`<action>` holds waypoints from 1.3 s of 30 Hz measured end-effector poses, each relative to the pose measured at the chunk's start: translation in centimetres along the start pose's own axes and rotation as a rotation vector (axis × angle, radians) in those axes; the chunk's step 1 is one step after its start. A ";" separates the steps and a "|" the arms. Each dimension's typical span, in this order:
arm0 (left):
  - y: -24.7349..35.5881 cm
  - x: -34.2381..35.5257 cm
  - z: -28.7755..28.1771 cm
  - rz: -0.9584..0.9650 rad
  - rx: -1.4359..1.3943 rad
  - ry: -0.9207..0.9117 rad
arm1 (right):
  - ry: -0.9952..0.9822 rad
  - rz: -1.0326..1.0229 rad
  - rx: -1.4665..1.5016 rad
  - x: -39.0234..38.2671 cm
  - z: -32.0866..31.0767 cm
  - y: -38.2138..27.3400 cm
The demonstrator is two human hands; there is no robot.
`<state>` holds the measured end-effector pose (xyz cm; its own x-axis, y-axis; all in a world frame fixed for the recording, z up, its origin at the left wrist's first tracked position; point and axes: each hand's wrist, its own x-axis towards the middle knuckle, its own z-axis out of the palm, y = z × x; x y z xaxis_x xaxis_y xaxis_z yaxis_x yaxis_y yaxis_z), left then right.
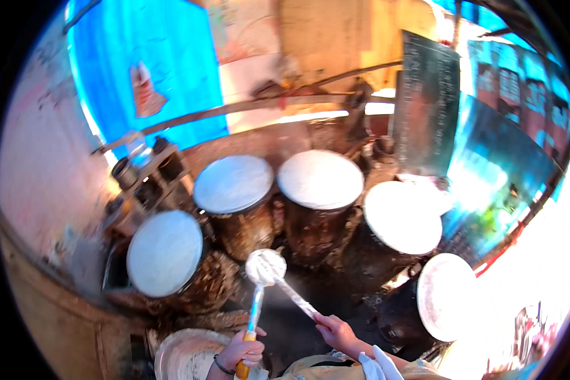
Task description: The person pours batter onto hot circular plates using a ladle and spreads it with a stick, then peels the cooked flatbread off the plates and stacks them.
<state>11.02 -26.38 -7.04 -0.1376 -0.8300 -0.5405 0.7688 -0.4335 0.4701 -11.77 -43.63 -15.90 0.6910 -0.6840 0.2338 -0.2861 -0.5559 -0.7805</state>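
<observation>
Left hand (244,350): gripping yellow-handled tool (254,313), tip unclear | right hand (337,333): gripping round-headed tool (266,267) | basin (164,356) cut off

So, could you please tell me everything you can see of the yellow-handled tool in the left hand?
The yellow-handled tool has a narrow, straight shaft, whitish and bluish, perhaps metal. The left hand grips its handle, and it points away from the person, tilted slightly right. Its far end meets a round, white-coated head; whether they are joined is unclear.

blue sheet (183,63) behind brown rail (228,109); pale wall (44,164) at left (harsh daylight (525,278) right)
</observation>
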 end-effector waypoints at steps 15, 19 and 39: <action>-9.9 26.3 33.9 -0.645 0.726 -0.562 | 1.178 0.639 -0.077 -19.1 -18.6 5.4; -19.5 30.0 38.7 -0.727 0.852 -0.569 | 1.397 0.876 0.267 -26.0 -17.7 10.9; -25.7 45.0 38.9 0.278 1.881 -0.759 | 1.810 0.626 0.571 -19.8 -19.2 18.7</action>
<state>-39.23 -66.28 -16.32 -0.7148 -0.6576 -0.2378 -0.5777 0.3636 0.7308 -43.57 -49.55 -24.03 -0.8559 -0.4870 -0.1741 0.2820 -0.1573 -0.9464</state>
